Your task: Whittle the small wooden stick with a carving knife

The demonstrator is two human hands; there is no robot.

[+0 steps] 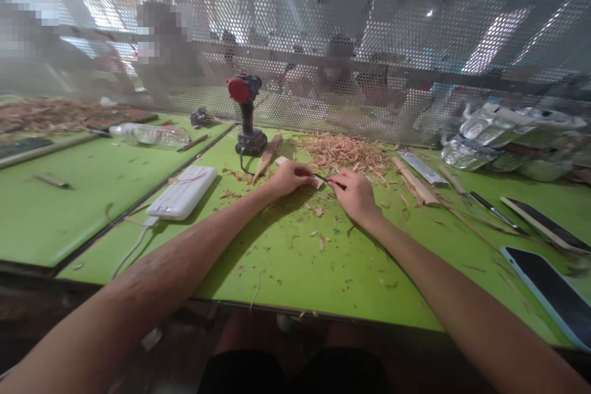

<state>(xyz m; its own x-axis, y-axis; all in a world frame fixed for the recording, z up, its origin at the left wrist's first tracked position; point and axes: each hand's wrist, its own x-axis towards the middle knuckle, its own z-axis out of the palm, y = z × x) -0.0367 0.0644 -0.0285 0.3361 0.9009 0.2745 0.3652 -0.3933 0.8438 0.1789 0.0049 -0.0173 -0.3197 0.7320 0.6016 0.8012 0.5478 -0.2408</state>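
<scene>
Seen from the head camera, a person works with two bare hands at a green tabletop strewn with wood chips; the work in hand looks like close, fine shaping or scraping of a pale wood piece, which lies at the left fingertips, in front of a heap of shavings; the next move would seem to call for a steady left hand and a light, controlled right.

Both forearms reach forward from the near edge and converge, hands low and just apart; the right hand is closed in a pinch on a thin dark tool, its tip pointing toward the left hand; the left hand's fingers curl over beside the wood, though whether that grip is pinching or merely pressing cannot be told.

A red-and-black drill stands upright beyond the left hand; a white power bank lies nearer, to its left; a phone rests at far right.
</scene>
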